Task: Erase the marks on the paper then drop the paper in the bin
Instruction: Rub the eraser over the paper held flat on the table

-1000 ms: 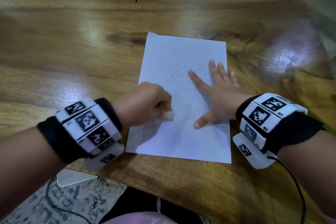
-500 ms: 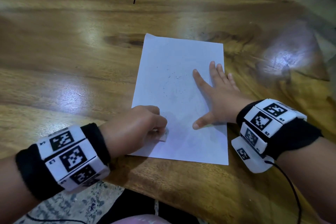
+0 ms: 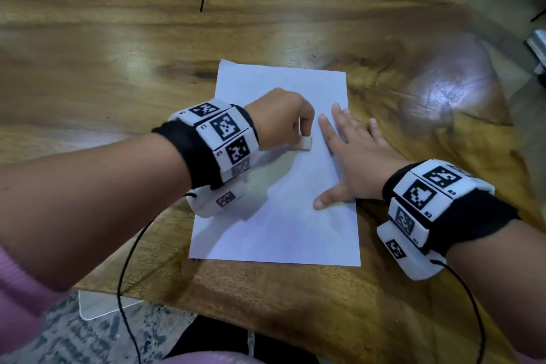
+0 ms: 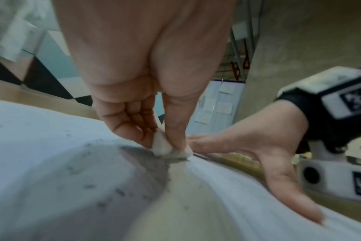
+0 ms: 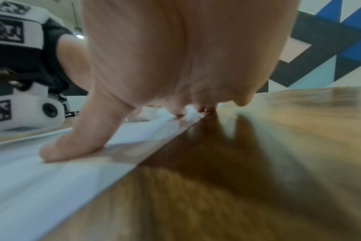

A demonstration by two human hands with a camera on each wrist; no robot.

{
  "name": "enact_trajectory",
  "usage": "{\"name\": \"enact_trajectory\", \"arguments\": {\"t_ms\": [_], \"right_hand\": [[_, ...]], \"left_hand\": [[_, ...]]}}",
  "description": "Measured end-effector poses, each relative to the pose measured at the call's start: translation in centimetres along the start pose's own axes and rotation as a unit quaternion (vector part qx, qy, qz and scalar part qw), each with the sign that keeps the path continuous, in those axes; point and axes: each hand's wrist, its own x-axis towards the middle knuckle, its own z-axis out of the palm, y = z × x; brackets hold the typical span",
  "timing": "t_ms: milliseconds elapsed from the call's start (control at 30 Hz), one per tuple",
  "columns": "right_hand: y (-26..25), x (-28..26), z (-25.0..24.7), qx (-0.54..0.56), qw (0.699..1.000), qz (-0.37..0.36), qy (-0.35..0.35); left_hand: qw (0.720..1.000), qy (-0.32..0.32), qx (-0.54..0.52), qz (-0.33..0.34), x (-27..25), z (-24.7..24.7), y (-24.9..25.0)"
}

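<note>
Paper (image 3: 283, 186) lies flat on the wooden desk (image 3: 88, 68), near its front edge, long side running away from me.

Left hand (image 3: 280, 120) is over the upper middle of the sheet, fingers curled, pinching a small white eraser (image 3: 305, 143) between thumb and fingertips. From the left wrist view I see the eraser (image 4: 165, 146) pressed down on the paper (image 4: 52, 146), with grey smudging and dark crumbs scattered just below and left of it.

Right hand (image 3: 351, 156) is spread flat, fingers straight, holding nothing. Its thumb (image 5: 76, 143) presses the sheet (image 5: 41, 187) near the right edge; index finger lies on the paper just beside the eraser, outer fingers reach onto bare desk (image 5: 258, 163).

Both wrists carry black bands with white marker blocks. Bin: I cannot see one in any view.
</note>
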Motion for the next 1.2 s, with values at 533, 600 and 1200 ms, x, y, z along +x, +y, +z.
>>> {"name": "enact_trajectory", "arguments": {"t_ms": [533, 600, 1200], "right_hand": [[-0.1, -0.3, -0.1, 0.005, 1.000, 0.002, -0.004], [0.0, -0.2, -0.1, 0.009, 1.000, 0.001, -0.003], [-0.4, -0.4, -0.4, -0.001, 1.000, 0.012, -0.016]], "left_hand": [[0.997, -0.036, 0.020, 0.067, -1.6, 1.0, -0.7], [0.994, -0.077, 0.010, 0.078, -3.7, 1.5, -1.1], [0.984, -0.137, 0.010, 0.118, -9.1, 2.7, -3.1]]}}
